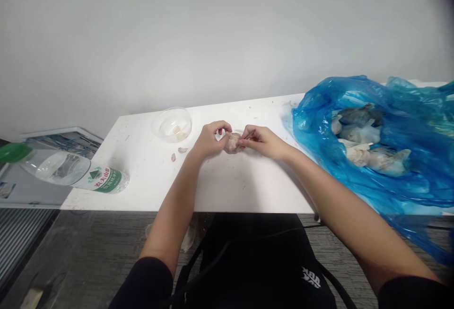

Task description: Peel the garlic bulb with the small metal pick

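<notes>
Well inside the table (149,176) edge, left hand (208,140) and right hand (264,142)

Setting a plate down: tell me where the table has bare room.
Bare tabletop lies in front of the hands, between the bottle and the blue bag. A smaller patch lies between bottle and bowl. Crowded: under the bag, and around the garlic skins.

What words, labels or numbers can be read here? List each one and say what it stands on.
"农夫山泉", in red, on the label of the plastic water bottle.
White lettering on the black bag: too blurred to read.
Printed sheet at the far left: any text is too small to read.
No other text can be read.
</notes>
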A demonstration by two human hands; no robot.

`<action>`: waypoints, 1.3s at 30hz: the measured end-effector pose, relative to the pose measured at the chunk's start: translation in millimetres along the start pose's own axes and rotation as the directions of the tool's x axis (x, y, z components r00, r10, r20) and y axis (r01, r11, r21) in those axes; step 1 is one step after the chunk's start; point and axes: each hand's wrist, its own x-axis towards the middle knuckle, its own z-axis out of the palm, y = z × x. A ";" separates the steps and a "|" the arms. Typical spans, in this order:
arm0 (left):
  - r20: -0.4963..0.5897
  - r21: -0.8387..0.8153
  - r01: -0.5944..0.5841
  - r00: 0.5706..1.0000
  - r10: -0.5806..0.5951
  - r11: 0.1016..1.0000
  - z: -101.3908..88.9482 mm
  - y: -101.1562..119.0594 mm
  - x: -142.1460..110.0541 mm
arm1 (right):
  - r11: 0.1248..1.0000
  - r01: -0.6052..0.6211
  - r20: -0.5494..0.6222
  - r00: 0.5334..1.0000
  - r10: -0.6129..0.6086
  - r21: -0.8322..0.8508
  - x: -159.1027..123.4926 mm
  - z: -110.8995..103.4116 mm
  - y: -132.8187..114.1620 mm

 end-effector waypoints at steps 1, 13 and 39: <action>0.000 -0.002 -0.002 1.000 0.002 1.000 0.1 -0.2 0.0 | 1.000 0.002 0.002 1.000 -0.002 -0.002 0.1 0.0 -0.2; 0.005 -0.007 0.016 1.000 -0.016 1.000 -0.2 1.5 -0.1 | 0.996 0.018 0.040 0.999 -0.014 -0.084 -0.6 4.6 2.0; 0.005 -0.004 0.013 1.000 -0.013 1.000 -0.1 1.8 -0.2 | 0.999 0.034 0.140 0.990 -0.034 0.006 -0.8 3.1 -0.2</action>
